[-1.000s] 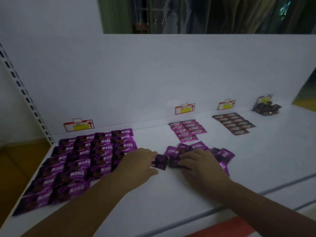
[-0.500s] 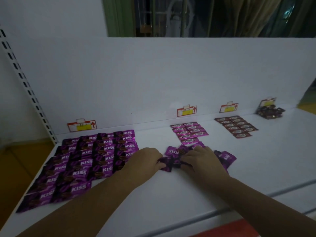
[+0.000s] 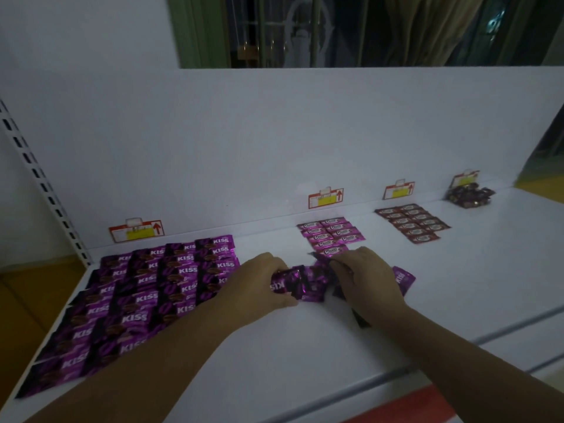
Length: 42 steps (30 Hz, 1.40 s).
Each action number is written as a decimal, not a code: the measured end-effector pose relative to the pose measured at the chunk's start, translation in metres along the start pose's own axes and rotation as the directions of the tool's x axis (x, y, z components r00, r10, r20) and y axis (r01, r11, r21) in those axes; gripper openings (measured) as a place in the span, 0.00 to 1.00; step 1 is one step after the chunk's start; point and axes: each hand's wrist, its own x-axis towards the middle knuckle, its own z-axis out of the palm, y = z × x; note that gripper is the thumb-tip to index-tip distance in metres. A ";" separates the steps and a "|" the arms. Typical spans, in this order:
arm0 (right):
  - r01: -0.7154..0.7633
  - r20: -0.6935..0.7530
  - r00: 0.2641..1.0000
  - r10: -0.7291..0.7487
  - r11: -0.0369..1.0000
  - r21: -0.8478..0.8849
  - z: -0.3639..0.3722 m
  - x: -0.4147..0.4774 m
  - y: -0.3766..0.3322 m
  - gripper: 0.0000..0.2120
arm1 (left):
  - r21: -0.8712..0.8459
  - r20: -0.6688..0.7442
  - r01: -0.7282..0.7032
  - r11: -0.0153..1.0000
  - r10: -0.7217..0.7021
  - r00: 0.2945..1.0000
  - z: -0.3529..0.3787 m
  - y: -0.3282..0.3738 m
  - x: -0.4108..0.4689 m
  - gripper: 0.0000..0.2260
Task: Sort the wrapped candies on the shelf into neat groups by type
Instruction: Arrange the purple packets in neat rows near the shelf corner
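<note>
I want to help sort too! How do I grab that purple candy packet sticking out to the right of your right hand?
Pinch the free right end of the flat purple foil candy packet, coming from the right and above. It lies flat on the white shelf, and that end sticks out clear; its other end runs behind the right hand on the loose purple pile.

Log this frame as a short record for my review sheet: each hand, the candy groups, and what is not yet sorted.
left hand: grips the left end of the loose purple candies
right hand: lies on the same pile; grip unclear
neat groups: KISS grid at left; pink Choco rows; dark red rows
not neat: the loose pile between the hands; dark heap at far right
surface: white shelf
</note>
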 end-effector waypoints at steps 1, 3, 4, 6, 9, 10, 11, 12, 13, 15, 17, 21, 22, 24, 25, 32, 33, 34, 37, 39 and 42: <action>-0.069 -0.032 0.997 0.071 0.997 0.044 0.000 0.002 -0.001 0.10 | -0.041 -0.021 0.018 0.999 -0.018 1.000 -0.002 0.000 0.000 0.14; -0.166 -0.071 0.982 0.177 0.976 0.139 0.000 0.005 -0.002 0.10 | -0.124 -0.033 0.054 0.991 -0.059 0.998 -0.006 -0.001 0.000 0.14; -0.189 -0.076 0.976 0.206 0.965 0.183 0.000 0.006 -0.003 0.10 | -0.145 -0.035 0.063 0.987 -0.069 0.997 -0.008 -0.001 -0.001 0.13; -0.221 -0.078 0.965 0.249 0.938 0.267 -0.002 0.009 -0.005 0.09 | -0.159 -0.045 0.056 0.986 -0.064 0.997 -0.010 -0.003 -0.004 0.12; -0.317 -0.021 0.933 0.359 0.849 0.423 -0.009 0.018 -0.007 0.09 | -0.136 -0.083 0.013 0.991 -0.025 0.996 -0.014 -0.006 -0.011 0.13; -0.369 0.048 0.915 0.400 0.784 0.500 -0.011 0.020 -0.009 0.11 | -0.128 -0.092 0.008 0.992 -0.020 0.996 -0.016 -0.007 -0.013 0.14; -0.424 0.146 0.893 0.426 0.685 0.593 -0.014 0.022 -0.012 0.13 | -0.136 -0.096 0.016 0.991 -0.029 0.995 -0.017 -0.007 -0.016 0.14; -0.475 0.254 0.866 0.430 0.554 0.683 -0.017 0.023 -0.017 0.13 | -0.159 -0.094 0.040 0.986 -0.055 0.994 -0.019 -0.007 -0.019 0.13; -0.511 0.341 0.845 0.413 0.432 0.743 -0.020 0.023 -0.022 0.12 | -0.194 -0.090 0.075 0.978 -0.093 0.992 -0.021 -0.008 -0.021 0.12; -0.529 0.417 0.840 0.346 0.354 0.771 -0.019 0.021 -0.030 0.11 | -0.232 -0.079 0.155 0.960 -0.178 0.981 -0.026 -0.011 -0.027 0.11; -0.507 0.437 0.861 0.262 0.356 0.785 -0.014 0.020 -0.035 0.06 | -0.236 -0.058 0.216 0.948 -0.235 0.970 -0.031 -0.014 -0.032 0.10; -0.533 0.524 0.846 0.097 0.120 0.838 0.000 0.021 -0.049 0.06 | -0.504 0.028 0.276 0.818 -0.304 0.952 -0.044 -0.017 -0.048 0.03; -0.571 0.569 0.820 0.061 0.032 0.820 0.003 0.022 -0.053 0.08 | -0.566 0.041 0.287 0.773 -0.321 0.946 -0.047 -0.018 -0.052 0.02; -0.595 0.595 0.804 0.001 -0.036 0.803 0.011 0.024 -0.059 0.08 | -0.660 0.068 0.310 0.684 -0.356 0.932 -0.053 -0.020 -0.061 0.05; -0.591 0.590 0.807 -0.033 -0.041 0.806 0.014 0.024 -0.061 0.09 | -0.694 0.082 0.323 0.644 -0.375 0.923 -0.055 -0.021 -0.065 0.06; -0.592 0.585 0.802 -0.122 -0.041 0.805 0.021 0.022 -0.090 0.13 | -0.750 0.057 0.346 0.563 -0.467 0.883 -0.062 -0.028 -0.085 0.05; -0.587 0.580 0.805 -0.122 -0.023 0.810 0.022 0.021 -0.094 0.12 | -0.744 0.045 0.338 0.576 -0.462 0.886 -0.061 -0.027 -0.086 0.05; -0.581 0.577 0.808 -0.118 -0.005 0.814 0.023 0.019 -0.099 0.10 | -0.736 0.027 0.328 0.592 -0.459 0.888 -0.061 -0.026 -0.086 0.05; -0.578 0.577 0.807 -0.128 0.035 0.815 0.027 0.015 -0.108 0.10 | -0.701 -0.071 0.294 0.649 -0.474 0.878 -0.061 -0.029 -0.086 0.09; -0.572 0.578 0.802 -0.151 0.080 0.816 0.029 0.016 -0.111 0.11 | -0.704 -0.106 0.292 0.647 -0.502 0.858 -0.063 -0.035 -0.088 0.10; -0.526 0.549 0.819 -0.167 0.164 0.835 0.029 0.016 -0.113 0.14 | -0.715 -0.090 0.315 0.624 -0.529 0.844 -0.066 -0.043 -0.093 0.06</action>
